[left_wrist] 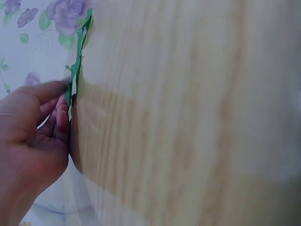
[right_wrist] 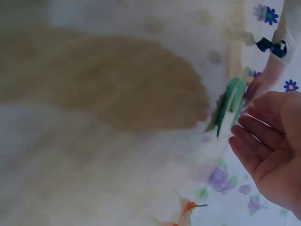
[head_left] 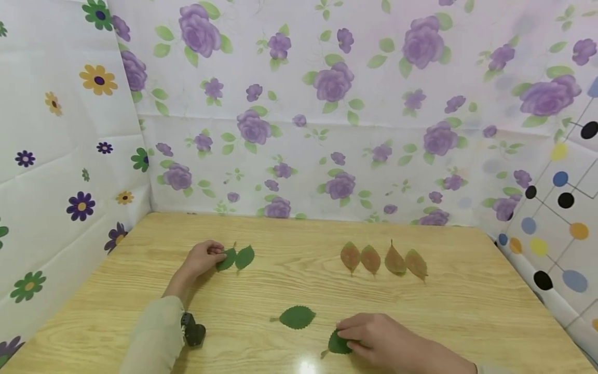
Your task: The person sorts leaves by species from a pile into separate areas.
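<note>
My left hand (head_left: 204, 258) is at the left of the table, its thumb and fingers pinching the edge of a green leaf (head_left: 227, 259). Another green leaf (head_left: 245, 257) lies right beside that one. In the left wrist view these leaves (left_wrist: 77, 59) show almost edge-on at the fingertips. At the front, my right hand (head_left: 380, 337) rests its fairly straight fingers on a green leaf (head_left: 338, 344), partly covering it. In the right wrist view the fingers (right_wrist: 256, 134) look loosely extended. Just left of that hand, a green leaf (head_left: 297, 317) lies flat, its stem pointing left.
Several reddish-brown leaves (head_left: 370, 259) lie in a row at the back right of the wooden table (head_left: 289, 280). A purple-flowered cloth (head_left: 299, 156) hangs behind, and patterned cloths border both sides. A black wrist device (head_left: 192, 330) sits on my left sleeve.
</note>
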`<move>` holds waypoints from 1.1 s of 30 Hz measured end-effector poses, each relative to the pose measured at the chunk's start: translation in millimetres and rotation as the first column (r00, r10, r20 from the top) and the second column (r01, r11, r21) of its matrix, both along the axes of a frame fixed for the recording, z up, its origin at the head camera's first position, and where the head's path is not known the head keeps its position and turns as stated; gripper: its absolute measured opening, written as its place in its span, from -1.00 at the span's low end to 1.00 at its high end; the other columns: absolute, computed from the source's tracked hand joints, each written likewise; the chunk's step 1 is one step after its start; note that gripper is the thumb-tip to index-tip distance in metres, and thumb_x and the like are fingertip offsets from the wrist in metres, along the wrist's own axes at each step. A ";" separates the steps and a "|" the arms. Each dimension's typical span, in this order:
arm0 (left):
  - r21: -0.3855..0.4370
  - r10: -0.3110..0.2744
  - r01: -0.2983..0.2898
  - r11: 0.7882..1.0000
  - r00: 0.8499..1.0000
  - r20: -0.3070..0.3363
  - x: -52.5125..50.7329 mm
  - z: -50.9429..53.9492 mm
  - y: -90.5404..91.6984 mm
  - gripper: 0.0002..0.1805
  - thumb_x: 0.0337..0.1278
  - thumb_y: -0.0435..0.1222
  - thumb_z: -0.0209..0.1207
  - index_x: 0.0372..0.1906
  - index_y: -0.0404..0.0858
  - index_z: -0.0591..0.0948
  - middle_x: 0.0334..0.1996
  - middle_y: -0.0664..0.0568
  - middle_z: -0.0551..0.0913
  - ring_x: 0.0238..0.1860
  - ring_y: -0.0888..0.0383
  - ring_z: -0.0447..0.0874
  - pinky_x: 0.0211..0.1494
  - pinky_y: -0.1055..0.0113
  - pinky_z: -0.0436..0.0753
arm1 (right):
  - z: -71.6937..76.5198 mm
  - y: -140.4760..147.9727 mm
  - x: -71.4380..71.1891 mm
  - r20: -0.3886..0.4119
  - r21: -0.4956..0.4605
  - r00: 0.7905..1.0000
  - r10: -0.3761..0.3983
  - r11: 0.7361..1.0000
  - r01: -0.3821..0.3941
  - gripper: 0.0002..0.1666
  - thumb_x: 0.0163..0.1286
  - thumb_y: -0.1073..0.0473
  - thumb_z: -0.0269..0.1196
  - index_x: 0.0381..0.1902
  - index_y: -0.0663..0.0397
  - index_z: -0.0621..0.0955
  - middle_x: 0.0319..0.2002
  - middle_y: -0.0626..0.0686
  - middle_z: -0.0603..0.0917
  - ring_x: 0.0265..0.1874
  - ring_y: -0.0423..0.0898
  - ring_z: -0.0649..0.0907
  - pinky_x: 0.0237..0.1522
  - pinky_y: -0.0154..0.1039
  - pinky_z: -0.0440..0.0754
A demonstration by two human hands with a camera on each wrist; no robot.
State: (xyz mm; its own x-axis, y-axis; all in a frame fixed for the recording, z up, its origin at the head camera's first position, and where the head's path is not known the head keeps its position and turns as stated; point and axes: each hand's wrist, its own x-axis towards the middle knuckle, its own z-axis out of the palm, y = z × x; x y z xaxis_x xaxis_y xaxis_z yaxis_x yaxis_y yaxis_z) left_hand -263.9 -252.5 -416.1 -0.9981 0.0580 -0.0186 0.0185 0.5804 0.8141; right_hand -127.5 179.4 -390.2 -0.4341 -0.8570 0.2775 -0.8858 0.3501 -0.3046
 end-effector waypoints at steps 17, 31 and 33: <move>0.118 -0.005 0.002 0.993 1.000 0.025 3.3 5.0 -4.3 -0.51 0.44 -0.17 0.02 0.21 -0.49 0.41 0.09 -0.31 0.47 0.08 -0.15 0.45 0.10 0.06 0.50 | -25.6 6.8 -1.6 -0.156 0.039 0.981 0.117 0.993 -0.113 -0.65 0.42 0.25 0.19 0.10 0.31 0.61 0.06 0.19 0.63 0.07 0.02 0.61 -0.01 -0.36 0.57; 0.024 -0.254 0.265 0.964 0.944 -0.212 29.0 37.4 66.3 -0.68 0.36 -0.31 0.12 0.07 -0.45 0.53 0.00 -0.24 0.58 0.00 -0.12 0.55 -0.01 0.09 0.60 | -29.1 8.1 0.9 -0.248 0.055 0.957 0.151 0.988 -0.141 -0.65 0.46 0.23 0.15 0.08 0.36 0.60 0.05 0.25 0.62 0.05 0.05 0.62 0.01 -0.38 0.55; -0.023 -0.354 0.358 0.933 0.908 -0.224 39.3 37.9 83.7 -0.70 0.31 -0.33 0.15 0.04 -0.44 0.55 -0.03 -0.22 0.60 -0.05 -0.09 0.58 -0.04 0.14 0.62 | -29.1 7.7 0.9 -0.243 0.055 0.958 0.151 0.988 -0.141 -0.64 0.47 0.22 0.14 0.09 0.36 0.59 0.05 0.25 0.62 0.05 0.05 0.62 0.02 -0.37 0.55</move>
